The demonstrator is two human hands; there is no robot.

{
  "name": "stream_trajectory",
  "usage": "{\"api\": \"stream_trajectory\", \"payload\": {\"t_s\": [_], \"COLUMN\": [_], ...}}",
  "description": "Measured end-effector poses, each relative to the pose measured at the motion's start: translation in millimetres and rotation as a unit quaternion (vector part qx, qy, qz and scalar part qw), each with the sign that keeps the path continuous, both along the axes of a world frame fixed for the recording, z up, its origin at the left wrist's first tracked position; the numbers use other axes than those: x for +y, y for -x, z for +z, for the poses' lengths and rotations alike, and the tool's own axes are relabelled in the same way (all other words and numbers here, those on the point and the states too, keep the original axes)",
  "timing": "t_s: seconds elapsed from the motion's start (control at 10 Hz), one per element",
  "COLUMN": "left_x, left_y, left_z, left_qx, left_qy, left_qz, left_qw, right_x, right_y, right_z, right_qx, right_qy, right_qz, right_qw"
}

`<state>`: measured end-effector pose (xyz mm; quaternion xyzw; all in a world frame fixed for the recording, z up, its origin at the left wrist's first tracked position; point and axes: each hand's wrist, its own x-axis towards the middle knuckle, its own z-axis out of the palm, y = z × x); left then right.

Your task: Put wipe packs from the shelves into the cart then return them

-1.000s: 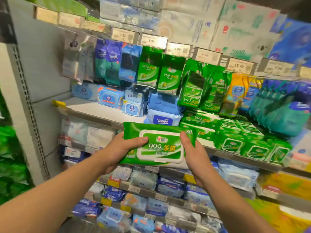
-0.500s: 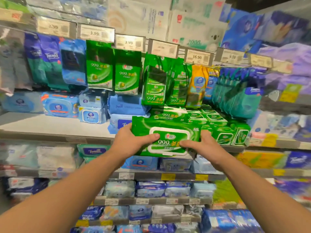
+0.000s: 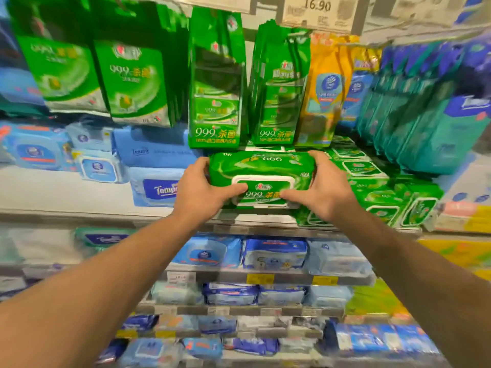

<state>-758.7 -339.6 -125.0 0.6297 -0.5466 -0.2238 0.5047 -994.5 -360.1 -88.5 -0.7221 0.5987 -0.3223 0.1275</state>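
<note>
Both hands grip one green wipe pack (image 3: 261, 179) by its ends at the shelf front: left hand (image 3: 199, 192) and right hand (image 3: 322, 191), thumbs on the lid face, fingers wrapped behind. Looks like the return step. Slide it in level, square beside the flat green packs (image 3: 372, 187), clear of the hanging green pouches (image 3: 215, 102) above.

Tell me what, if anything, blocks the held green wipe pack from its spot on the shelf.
Nothing visible does. Left hand and right hand grip the green wipe pack at its ends, already at the shelf among matching flat green packs, below the hanging green bags.
</note>
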Motion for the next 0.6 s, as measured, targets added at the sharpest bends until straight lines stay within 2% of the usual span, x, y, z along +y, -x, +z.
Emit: {"api": "stream_trajectory", "payload": {"t_s": [0.1, 0.2, 0.3, 0.4, 0.5, 0.6], "left_x": [-13.5, -13.1, -6.4, -0.8, 7.0, 24.1], "left_y": [-1.3, -2.4, -0.2, 4.6, 7.9, 4.5], "left_z": [-7.0, -12.8, -19.5, -18.1, -11.0, 2.5], "left_qx": [-0.03, -0.086, -0.112, -0.128, -0.146, -0.156], "left_qy": [-0.034, -0.032, -0.029, -0.049, -0.065, -0.092], "left_qz": [0.009, 0.03, 0.057, 0.059, 0.051, 0.054], "left_qw": [0.999, 0.995, 0.992, 0.989, 0.986, 0.982], "right_x": [-20.4, -26.8, -23.4, -17.5, -6.8, 11.0], "right_y": [4.6, 6.2, 1.4, -7.9, -14.4, -19.2], "right_z": [-12.9, -26.5, -38.9, -30.5, -11.9, 9.7], "right_qx": [0.041, 0.13, 0.207, 0.235, 0.3, 0.286], "right_qy": [0.026, 0.034, 0.083, 0.065, 0.027, 0.015], "right_qz": [0.045, 0.047, 0.031, 0.01, 0.004, -0.026], "right_qw": [0.998, 0.99, 0.974, 0.97, 0.954, 0.958]}}
